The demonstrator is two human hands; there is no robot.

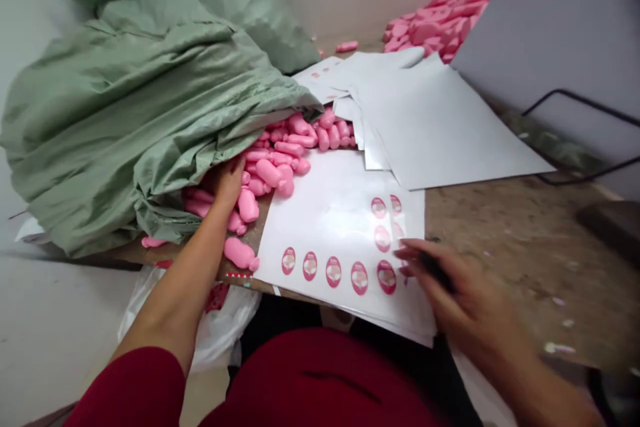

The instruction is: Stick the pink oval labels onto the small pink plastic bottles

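left hand [229, 180]: at the mouth of the green sack [125, 113], in among the pink pieces [270, 173]. the fingers are largely hidden; how far open they are, and whether they grip anything, cannot be told.

right hand [453, 280]: blurred, over the right edge of the sticker sheet [320, 207], fingers part-curled, tips close together by the printed ovals [359, 278]. a dark shape shows between thumb and fingers; whether it is held cannot be told.

placement: the sack slumps around the left hand, its opening facing the sheet, presumably so the pieces stay within easy reach. the sheet lies flat between the 2 hands, printed side up, which appears to suit the right hand's fingertips. plain sheets [455, 127] overlap beyond the right hand, seemingly pushed back to leave the ovals exposed.

condition: the pieces are smooth, glossy and rounded, several with a small knob at 1 end. 1 loose piece [240, 253] lies nearer the wearer than the left hand, just beside the sheet. 5 ovals form a row left of the right fingertips, pink-bordered with a pale centre; the sheet's surface carries glare.
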